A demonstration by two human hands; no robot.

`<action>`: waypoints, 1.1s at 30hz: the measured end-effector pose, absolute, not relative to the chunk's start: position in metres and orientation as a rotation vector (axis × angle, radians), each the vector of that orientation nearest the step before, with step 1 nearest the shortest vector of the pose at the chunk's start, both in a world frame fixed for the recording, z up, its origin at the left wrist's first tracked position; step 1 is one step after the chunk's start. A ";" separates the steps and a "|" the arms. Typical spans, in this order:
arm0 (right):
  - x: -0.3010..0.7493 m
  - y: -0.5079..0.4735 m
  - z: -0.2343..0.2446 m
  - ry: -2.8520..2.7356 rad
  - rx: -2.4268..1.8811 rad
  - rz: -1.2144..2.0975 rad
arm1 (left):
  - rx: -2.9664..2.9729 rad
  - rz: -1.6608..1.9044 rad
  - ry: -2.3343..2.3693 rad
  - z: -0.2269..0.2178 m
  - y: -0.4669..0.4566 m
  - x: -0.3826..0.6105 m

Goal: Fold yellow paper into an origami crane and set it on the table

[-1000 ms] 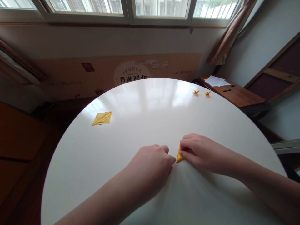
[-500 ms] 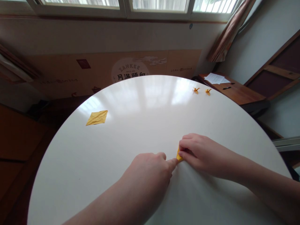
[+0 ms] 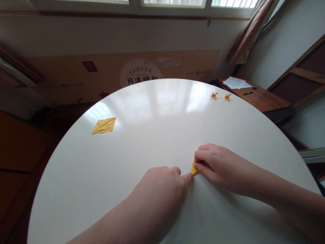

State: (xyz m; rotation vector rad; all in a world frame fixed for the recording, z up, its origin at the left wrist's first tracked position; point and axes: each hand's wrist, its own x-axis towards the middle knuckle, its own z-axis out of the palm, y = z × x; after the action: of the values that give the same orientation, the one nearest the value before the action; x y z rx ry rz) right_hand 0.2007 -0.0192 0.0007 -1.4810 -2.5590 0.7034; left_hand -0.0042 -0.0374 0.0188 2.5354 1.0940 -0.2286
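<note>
A small folded piece of yellow paper lies on the round white table, mostly covered by my hands. My right hand is curled over it, fingers pressing it down against the table. My left hand is closed, with its extended fingertip touching the paper's left edge. A flat yellow paper square lies at the table's far left. Two small folded yellow cranes stand near the far right edge.
A brown side table with white sheets and a pen stands past the table on the right. A printed cardboard panel leans on the wall under the window. A curtain hangs at the upper right.
My left fingertip has slid slightly along the yellow paper's edge while the right hand holds still. The view has tipped down a little.
</note>
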 end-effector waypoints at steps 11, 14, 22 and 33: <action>0.202 -0.019 -0.001 -2.556 -1.487 0.689 | 2.613 -0.162 1.101 0.015 -0.043 -0.007; 0.200 -0.018 -0.001 -2.544 -1.494 0.706 | 2.615 -0.168 1.090 0.014 -0.045 -0.007; 0.196 -0.016 0.001 -2.550 -1.508 0.701 | 2.471 -0.453 1.136 0.019 -0.049 0.000; 0.196 -0.017 0.001 -2.555 -1.512 0.707 | 2.336 -0.575 1.204 0.031 -0.046 0.003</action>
State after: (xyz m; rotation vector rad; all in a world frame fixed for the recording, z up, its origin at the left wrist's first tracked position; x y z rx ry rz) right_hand 0.1958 -0.0169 0.0007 -1.5122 -2.5553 0.7072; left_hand 0.0028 -0.0463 0.0315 2.3363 1.2039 -0.5753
